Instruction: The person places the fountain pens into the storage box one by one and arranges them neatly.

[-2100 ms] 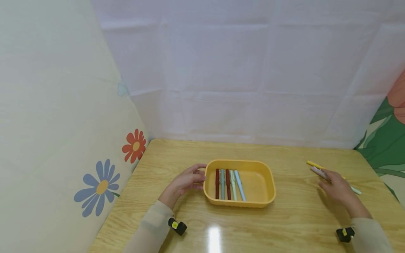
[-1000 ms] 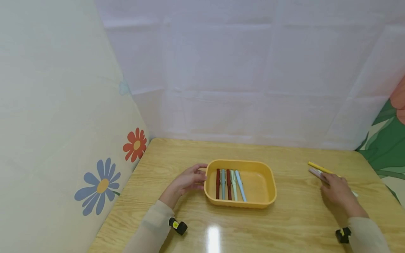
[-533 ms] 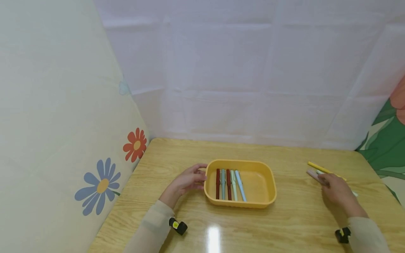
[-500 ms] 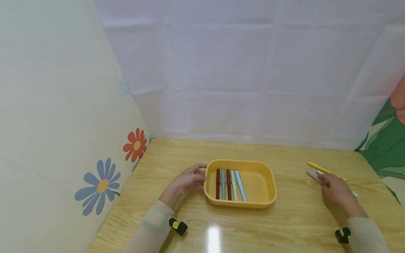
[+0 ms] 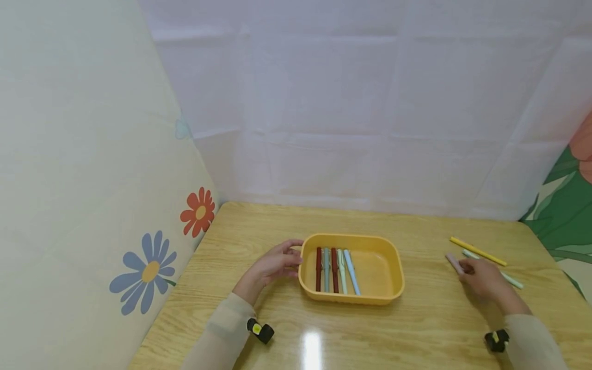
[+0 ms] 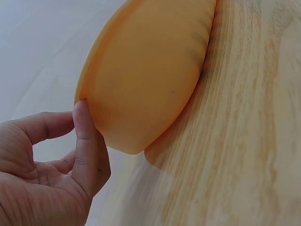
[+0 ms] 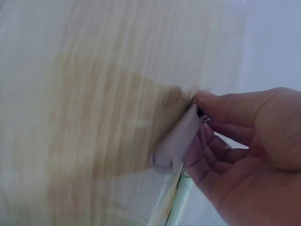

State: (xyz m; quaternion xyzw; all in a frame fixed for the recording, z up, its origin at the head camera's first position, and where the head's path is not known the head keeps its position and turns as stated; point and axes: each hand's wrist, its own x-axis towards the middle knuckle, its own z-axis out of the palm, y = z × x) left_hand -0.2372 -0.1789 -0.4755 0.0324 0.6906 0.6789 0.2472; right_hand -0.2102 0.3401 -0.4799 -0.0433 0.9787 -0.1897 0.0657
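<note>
- Fingers of the right hand (image 5: 484, 278) clamped on 1 mauve pen (image 5: 454, 263), at the right of the table (image 5: 430, 329)
- Left hand (image 5: 274, 263) grips the left end of the yellow tray (image 5: 376, 270), 5 pens (image 5: 334, 271) inside
- Just past the right hand: 1 pale green pen (image 5: 513, 281), then 1 yellow pen (image 5: 478, 251)

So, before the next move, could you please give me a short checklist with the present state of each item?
1. Right hand grips the mauve pen: ok, thumb and fingers pinch it.
2. Left hand is at the yellow tray: ok, fingers touch its left end.
3. Tray has free room: ok, bare floor right of the light-blue pen.
4. Pens in the tray lie parallel: not ok, the light-blue one slants.
5. Right hand is clear of the pale-green pen on the table: cannot tell, the hand hides part of it.
</note>
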